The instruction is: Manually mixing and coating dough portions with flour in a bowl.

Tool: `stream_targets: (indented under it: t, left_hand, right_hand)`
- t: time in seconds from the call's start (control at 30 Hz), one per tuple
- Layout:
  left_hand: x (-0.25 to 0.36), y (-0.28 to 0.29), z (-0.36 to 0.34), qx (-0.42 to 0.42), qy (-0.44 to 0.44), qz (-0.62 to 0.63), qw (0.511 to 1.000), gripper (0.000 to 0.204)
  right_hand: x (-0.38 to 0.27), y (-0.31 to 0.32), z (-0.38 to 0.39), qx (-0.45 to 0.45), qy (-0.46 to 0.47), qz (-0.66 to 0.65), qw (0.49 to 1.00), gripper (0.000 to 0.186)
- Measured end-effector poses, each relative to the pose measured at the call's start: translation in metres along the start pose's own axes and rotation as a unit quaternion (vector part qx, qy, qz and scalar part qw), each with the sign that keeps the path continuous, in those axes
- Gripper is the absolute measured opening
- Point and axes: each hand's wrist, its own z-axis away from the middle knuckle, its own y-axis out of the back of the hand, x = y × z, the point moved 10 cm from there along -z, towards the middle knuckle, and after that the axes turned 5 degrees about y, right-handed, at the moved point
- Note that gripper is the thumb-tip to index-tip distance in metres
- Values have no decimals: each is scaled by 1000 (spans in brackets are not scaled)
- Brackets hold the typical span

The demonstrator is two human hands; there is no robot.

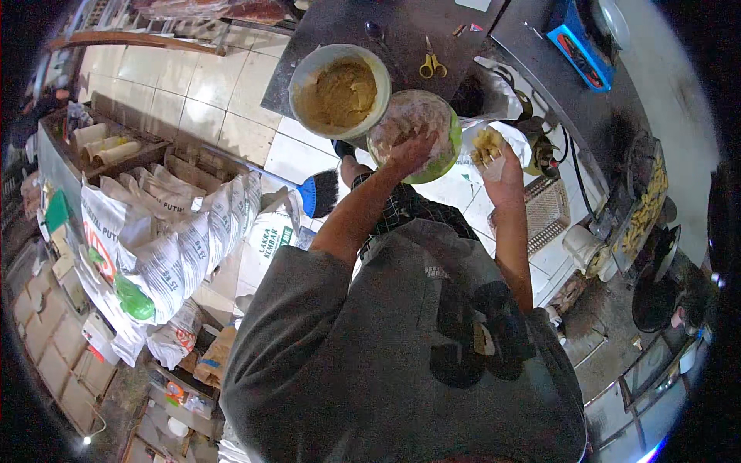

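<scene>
My left hand (pixel 411 150) is down in a green bowl (pixel 445 158) of white, floury material, with its fingertips partly buried and hard to make out. Beside that bowl, my right hand (pixel 500 179) grips a clump of yellowish, lumpy food (pixel 486 145); something pale and translucent lies at its fingers. A larger pale bowl (pixel 298 91) holding brown paste sits on the dark table edge, up and left of the green bowl. Yellow scissors (pixel 428 65) lie above on the table (pixel 463 38).
White sacks (pixel 201 262) fill a shelf at left, with a blue broom (pixel 316 197) beside them. A wire basket (pixel 540 220) stands right of my arm. A tray of yellow pieces (pixel 641 224) sits on the right counter near a dark pan (pixel 656 301). A blue box (pixel 579 50) is at top right.
</scene>
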Motion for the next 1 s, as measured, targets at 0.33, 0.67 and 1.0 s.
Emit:
stream_targets:
  t: [0.33,0.67,1.0]
  left_hand:
    - [-35,-2,0,-102,188,311,926,45]
    - [-71,100,30,85,194,494,844,28]
    - [-205,143,32,65,253,568,781,13]
  right_hand:
    - [11,-17,-9,-1,-8,-10,1000,29]
    - [8,-60,-26,-40,11,-98,994,29]
    - [16,-89,-37,-28,34,-132,990,27]
